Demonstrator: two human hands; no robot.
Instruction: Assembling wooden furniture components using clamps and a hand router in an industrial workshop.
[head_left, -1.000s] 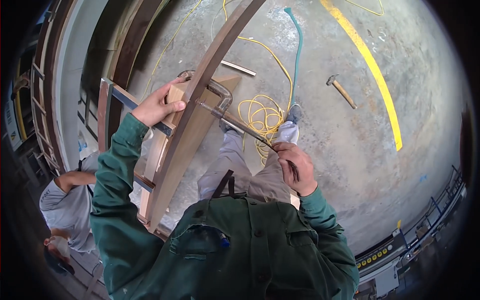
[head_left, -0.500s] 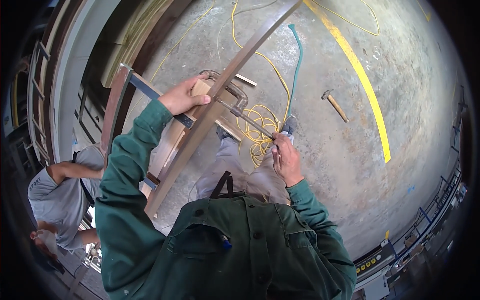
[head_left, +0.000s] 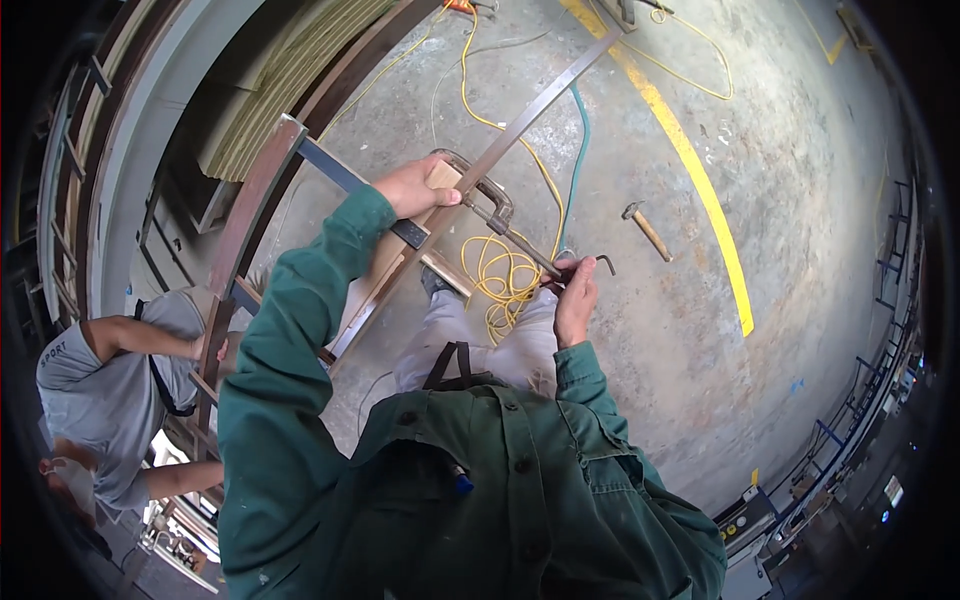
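From the head view I am looking down over a green jacket (head_left: 480, 500) at a concrete floor (head_left: 800, 300). My left hand (head_left: 415, 188), just above the centre of the frame, is pressing a pale wood block (head_left: 440, 178) against a long curved wooden strip (head_left: 520, 115) that is running from the top centre down toward the lower left; the fingers are wrapping over the block, so the hand is closed on it. A metal clamp (head_left: 490, 205) is sitting around the strip right beside that block, its screw rod slanting down to the right. My right hand (head_left: 575, 300), at the centre right, is gripping the clamp's handle (head_left: 600, 263) with the fingers curled tight around it. Beneath the clamp a coil of yellow cord (head_left: 500, 275) is lying on the floor, and a green hose (head_left: 578, 150) is trailing up from it. A hammer (head_left: 645, 228) is lying to the right, well apart from my hands, near a yellow line (head_left: 700, 190) painted on the floor. At the lower left another person in a grey shirt (head_left: 110, 400) is resting a hand on the wooden frame (head_left: 250, 200) that is curving along the left side.
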